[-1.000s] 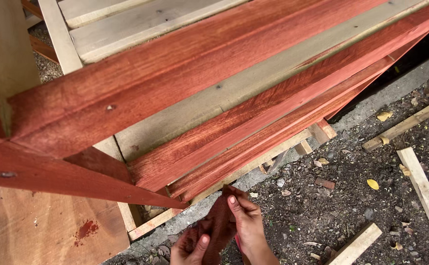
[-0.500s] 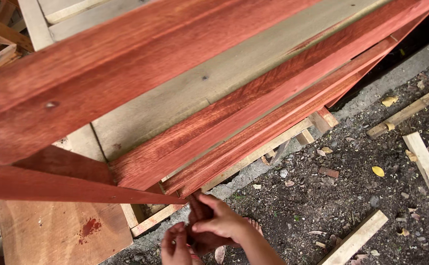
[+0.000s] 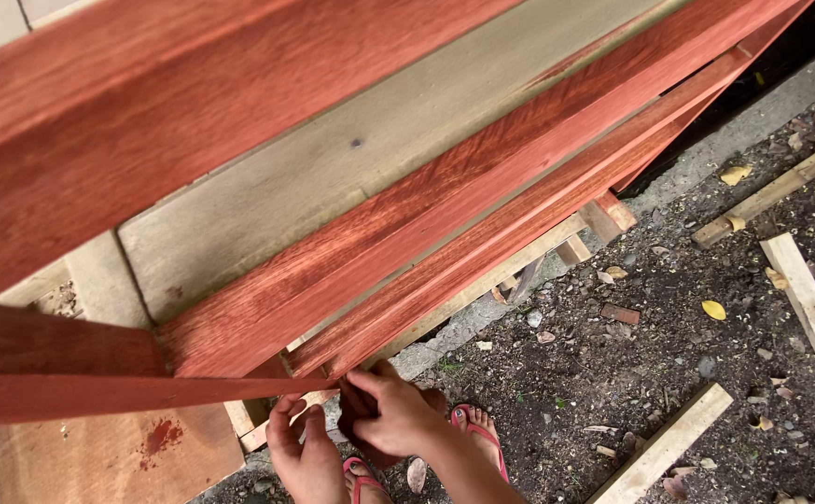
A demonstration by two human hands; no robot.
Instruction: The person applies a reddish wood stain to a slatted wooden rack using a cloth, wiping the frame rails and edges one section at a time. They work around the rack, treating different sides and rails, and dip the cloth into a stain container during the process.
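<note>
Dark gravelly ground (image 3: 612, 373) strewn with dry leaves and pale wood offcuts fills the lower right of our view, and a stack of long boards slants across everything above it.

Starting at the left, we see a thin reddish strip (image 3: 99, 397) running nearly level from the left edge toward the middle, above a pale plank with a red stain (image 3: 118, 457). Its near end stops right where our hands meet.

Our left hand (image 3: 306, 457) sits low at the bottom centre, fingers curled upward just under the strip's end. Whether it is pinching anything we cannot tell, since the right hand covers part of it.

Just beside it, our right hand (image 3: 393, 420) is slightly higher and nearer the wood. Its fingertips are pressed together on the lower end of a red board (image 3: 482, 252), at the bottom corner of the stack.

From that grip the board's long axis climbs away up and to the right, toward the far top corner, lying alongside a wide grey plank (image 3: 407, 159) and more red boards. So the whole length lies ahead and to the right of the hands, with only its near tip in reach.

Below the hands we see our feet in pink flip-flops (image 3: 477, 434). Further right, a pale batten (image 3: 664, 446) lies loose on the ground.
</note>
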